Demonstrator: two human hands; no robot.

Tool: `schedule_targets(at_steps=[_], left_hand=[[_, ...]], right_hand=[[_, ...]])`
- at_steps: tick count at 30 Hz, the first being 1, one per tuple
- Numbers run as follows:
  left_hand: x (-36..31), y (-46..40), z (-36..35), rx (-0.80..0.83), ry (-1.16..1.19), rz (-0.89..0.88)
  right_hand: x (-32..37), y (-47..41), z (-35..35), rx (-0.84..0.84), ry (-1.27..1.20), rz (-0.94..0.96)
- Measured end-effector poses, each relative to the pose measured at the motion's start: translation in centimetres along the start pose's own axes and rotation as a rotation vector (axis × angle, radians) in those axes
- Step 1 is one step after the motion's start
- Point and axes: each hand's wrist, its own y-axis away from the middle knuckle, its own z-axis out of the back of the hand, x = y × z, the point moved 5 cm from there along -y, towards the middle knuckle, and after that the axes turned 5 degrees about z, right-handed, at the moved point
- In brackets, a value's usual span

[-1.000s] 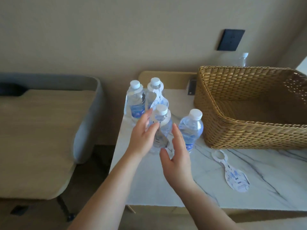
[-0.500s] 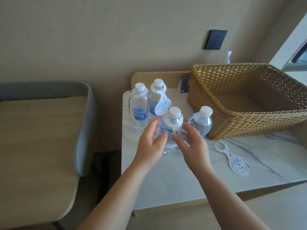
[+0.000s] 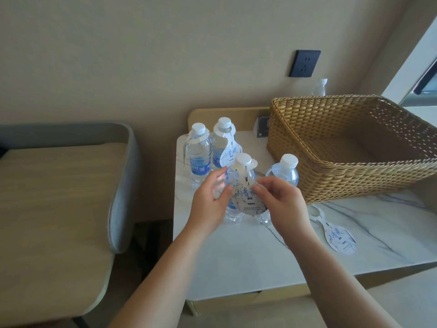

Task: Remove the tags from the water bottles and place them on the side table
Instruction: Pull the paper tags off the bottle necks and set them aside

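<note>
Several clear water bottles with white caps stand on the white marble side table (image 3: 236,256). The front bottle (image 3: 238,169) carries a white paper tag (image 3: 249,200) with blue print, looped around its neck. My left hand (image 3: 210,202) grips this bottle's left side. My right hand (image 3: 281,204) pinches the tag's right edge. Two tagged bottles (image 3: 198,157) (image 3: 222,143) stand behind. An untagged bottle (image 3: 283,171) stands to the right, partly hidden by my right hand. A removed tag (image 3: 335,233) lies flat on the table.
A large wicker basket (image 3: 331,176) fills the table's back right. A small bottle (image 3: 320,87) stands behind it under a black wall socket (image 3: 305,63). A dark card stand (image 3: 262,126) sits at the table's back. A grey-rimmed chair (image 3: 59,197) is on the left.
My hands have closed in on the front bottle: the left now grips its side and the right has taken the tag's edge. The view shifted left and closer.
</note>
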Motion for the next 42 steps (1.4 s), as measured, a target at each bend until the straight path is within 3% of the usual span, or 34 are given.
schedule_targets(at_steps=[7,11,19,26,31,35,42], left_hand=[[-0.1,-0.3,-0.1,-0.011,0.054,0.073],[-0.3,-0.1,-0.5,-0.086,-0.073,0.041],[-0.5,-0.4,-2.4,-0.237,-0.097,0.038],[-0.4,-0.8,-3.6,-0.296,-0.077,-0.038],[0.3,-0.7,-3.8,-0.324,-0.086,-0.099],[0.7,-0.6,-3.7,-0.316,-0.069,-0.120],[0.9,-0.7,-3.5,-0.315,-0.094,-0.121]], right_hand=[[1.8,-1.8,0.6,-0.006,-0.045,0.036],[2.1,-2.4,2.0,-0.026,-0.093,0.096],[-1.6,-0.6,11.1,-0.139,-0.145,0.101],[-11.2,2.5,19.6,-0.263,0.129,-0.199],[-15.6,2.6,21.7,-0.406,0.166,-0.338],[-17.2,1.2,21.3,-0.401,0.258,-0.373],[-18.0,-0.3,20.7,-0.343,0.653,-0.344]])
